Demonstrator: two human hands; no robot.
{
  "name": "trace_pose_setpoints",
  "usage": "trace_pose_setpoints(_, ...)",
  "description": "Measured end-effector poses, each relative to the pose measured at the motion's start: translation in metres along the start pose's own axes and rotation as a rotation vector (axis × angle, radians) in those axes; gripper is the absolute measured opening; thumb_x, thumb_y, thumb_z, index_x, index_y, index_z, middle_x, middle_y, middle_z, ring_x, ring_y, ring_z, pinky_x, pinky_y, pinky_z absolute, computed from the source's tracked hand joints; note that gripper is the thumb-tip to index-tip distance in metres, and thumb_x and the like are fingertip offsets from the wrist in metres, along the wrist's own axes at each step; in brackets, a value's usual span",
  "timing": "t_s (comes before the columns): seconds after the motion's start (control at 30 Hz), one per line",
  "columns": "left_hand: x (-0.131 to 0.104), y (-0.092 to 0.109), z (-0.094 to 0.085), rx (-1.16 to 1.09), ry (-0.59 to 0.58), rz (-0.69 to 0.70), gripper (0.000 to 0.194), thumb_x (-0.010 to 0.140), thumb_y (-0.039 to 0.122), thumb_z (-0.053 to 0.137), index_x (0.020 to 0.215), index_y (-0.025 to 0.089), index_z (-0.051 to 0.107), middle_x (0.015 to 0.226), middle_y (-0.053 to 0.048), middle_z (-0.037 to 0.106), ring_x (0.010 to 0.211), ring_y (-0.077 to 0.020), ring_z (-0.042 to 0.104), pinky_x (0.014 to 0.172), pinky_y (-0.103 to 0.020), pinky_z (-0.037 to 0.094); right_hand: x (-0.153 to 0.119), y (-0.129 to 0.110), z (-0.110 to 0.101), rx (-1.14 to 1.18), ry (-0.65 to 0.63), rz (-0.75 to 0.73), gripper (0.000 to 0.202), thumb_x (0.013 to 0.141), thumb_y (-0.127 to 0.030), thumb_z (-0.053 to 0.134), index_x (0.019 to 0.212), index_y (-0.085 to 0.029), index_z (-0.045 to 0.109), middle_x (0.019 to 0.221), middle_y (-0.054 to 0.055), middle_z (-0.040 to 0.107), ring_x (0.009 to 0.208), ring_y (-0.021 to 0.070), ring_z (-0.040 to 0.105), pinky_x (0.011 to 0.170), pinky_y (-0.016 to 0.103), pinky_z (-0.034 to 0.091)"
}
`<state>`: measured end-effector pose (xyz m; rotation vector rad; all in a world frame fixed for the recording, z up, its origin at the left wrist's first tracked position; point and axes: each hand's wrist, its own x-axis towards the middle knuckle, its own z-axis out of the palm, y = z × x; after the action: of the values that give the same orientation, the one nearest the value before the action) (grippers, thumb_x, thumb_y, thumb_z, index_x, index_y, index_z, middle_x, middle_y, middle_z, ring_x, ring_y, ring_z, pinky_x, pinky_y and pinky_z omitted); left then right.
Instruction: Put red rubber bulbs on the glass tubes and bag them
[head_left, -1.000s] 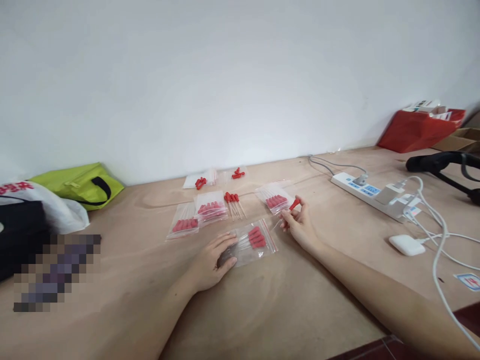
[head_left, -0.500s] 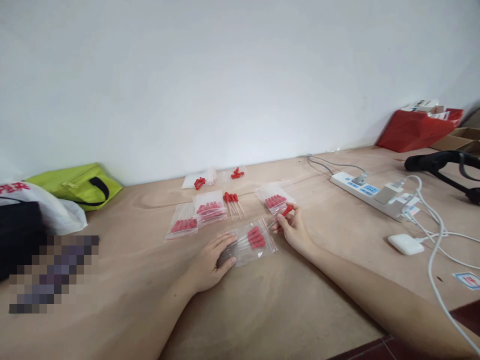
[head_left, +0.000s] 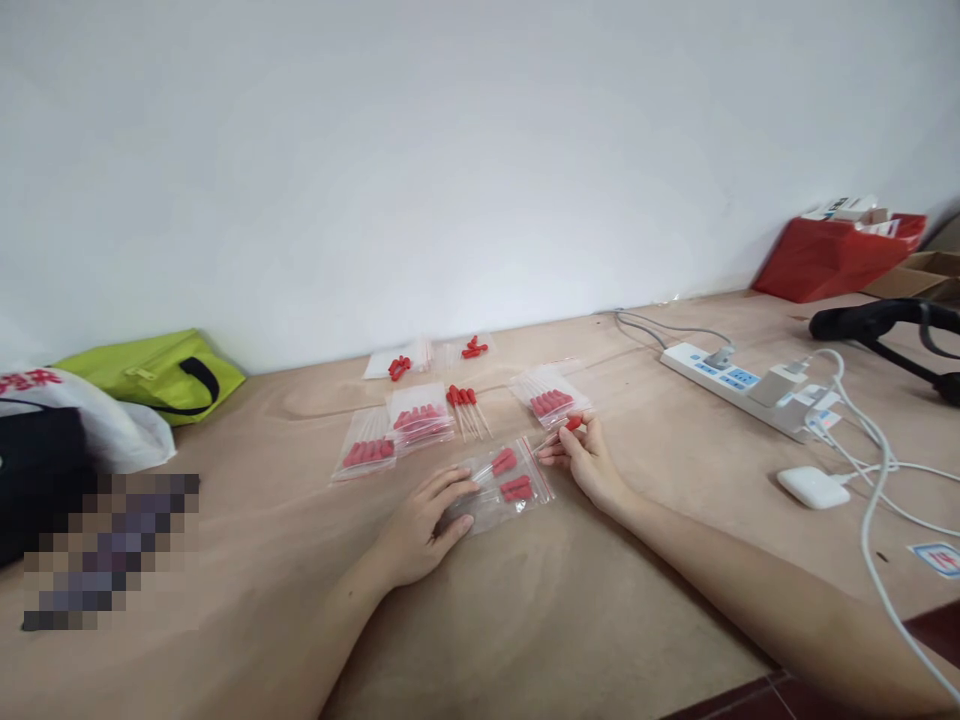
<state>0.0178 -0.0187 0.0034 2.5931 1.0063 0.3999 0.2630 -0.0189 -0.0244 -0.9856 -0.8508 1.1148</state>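
Note:
My left hand (head_left: 424, 525) grips the left end of a clear zip bag (head_left: 480, 512), fingers on top and thumb along the near side. In the bag lie droppers with red bulbs (head_left: 516, 488), in two groups with a gap between. My right hand (head_left: 585, 465) pinches another red-bulbed dropper (head_left: 573, 424), its thin stem angled left to the bag's red-striped mouth. Whether the tip is inside I cannot tell. Beyond the bag several loose droppers (head_left: 466, 397) lie side by side. Filled bags lie left (head_left: 367, 452), behind left (head_left: 420, 415) and behind right (head_left: 551, 400).
Toward the wall, loose red bulbs (head_left: 400, 368) lie on a pale packet, with more red bulbs (head_left: 474, 347) beside them. A power strip (head_left: 697, 370) with cables and a white case (head_left: 814, 488) are at right. A green bag (head_left: 150, 370) and a white bag (head_left: 127, 430) sit at left.
My right hand has shifted slightly, bringing the dropper's stem nearer the bag's mouth. The red bulbs in the bag have parted into two groups. My left hand has stayed put.

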Motion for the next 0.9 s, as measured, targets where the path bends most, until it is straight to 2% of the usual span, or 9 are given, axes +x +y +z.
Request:
trace_pose_setpoints(0.2,0.0008,0.0006,-0.0008,0.004,-0.014,-0.008,0.034,0.085,0.03,0.043,0.119,0.025,0.045,0.129,-0.005,0.044,0.121,-0.0207,0.037,0.1,-0.041,0.034,-0.0034,0.0029,0.003,-0.04,0.017,0.035,0.046,0.064,-0.049,0.061,0.085,-0.024,0.028,0.06,-0.009,0.053,0.05,0.011,0.058,0.054,0.029,0.05)
trace_pose_setpoints(0.4,0.0009,0.002,-0.0021,-0.004,-0.027,-0.024,0.035,0.085,0.03,0.042,0.12,0.024,0.045,0.13,-0.005,0.043,0.122,-0.0211,0.036,0.101,-0.041,0.033,-0.0062,0.0022,0.0042,-0.255,-0.023,0.06,0.036,0.054,-0.04,0.071,0.072,-0.018,0.048,0.06,-0.006,0.052,0.048,0.0071,0.049,0.045,0.021,0.041)
trace_pose_setpoints(0.53,0.0014,0.0035,-0.0032,-0.01,-0.022,-0.029,0.035,0.086,0.03,0.042,0.12,0.024,0.044,0.13,-0.005,0.044,0.122,-0.0216,0.037,0.101,-0.042,0.033,-0.0063,0.003,0.0019,-0.317,-0.17,0.083,0.026,0.063,-0.039,0.065,0.076,-0.017,0.059,0.059,-0.003,0.056,0.047,0.0081,0.047,0.043,0.022,0.039)
trace_pose_setpoints(0.67,0.0015,0.0045,-0.0033,-0.012,-0.009,-0.041,0.038,0.084,0.029,0.043,0.122,0.023,0.042,0.128,-0.005,0.046,0.121,-0.0217,0.038,0.1,-0.041,0.034,-0.0079,0.0072,0.0007,-0.333,-0.233,0.073,0.026,0.066,-0.036,0.063,0.085,-0.019,0.058,0.068,-0.001,0.059,0.047,0.0086,0.049,0.042,0.021,0.04)
trace_pose_setpoints(0.8,0.0013,0.0059,-0.0034,-0.012,-0.003,-0.041,0.039,0.084,0.029,0.043,0.122,0.023,0.04,0.128,-0.005,0.046,0.12,-0.0216,0.039,0.1,-0.041,0.034,-0.0077,0.0089,0.0004,-0.515,-0.258,-0.006,0.015,0.067,-0.032,0.062,0.072,-0.018,0.06,0.062,-0.001,0.058,0.048,0.0091,0.047,0.043,0.021,0.038)
trace_pose_setpoints(0.9,0.0013,0.0066,-0.0035,-0.014,0.004,-0.038,0.039,0.084,0.029,0.043,0.122,0.023,0.041,0.128,-0.005,0.046,0.12,-0.0217,0.039,0.1,-0.041,0.034,-0.0057,0.0053,-0.0004,-0.671,-0.286,-0.124,0.012,0.071,-0.029,0.058,0.066,-0.019,0.064,0.066,0.0,0.058,0.057,0.0111,0.05,0.053,0.024,0.041)
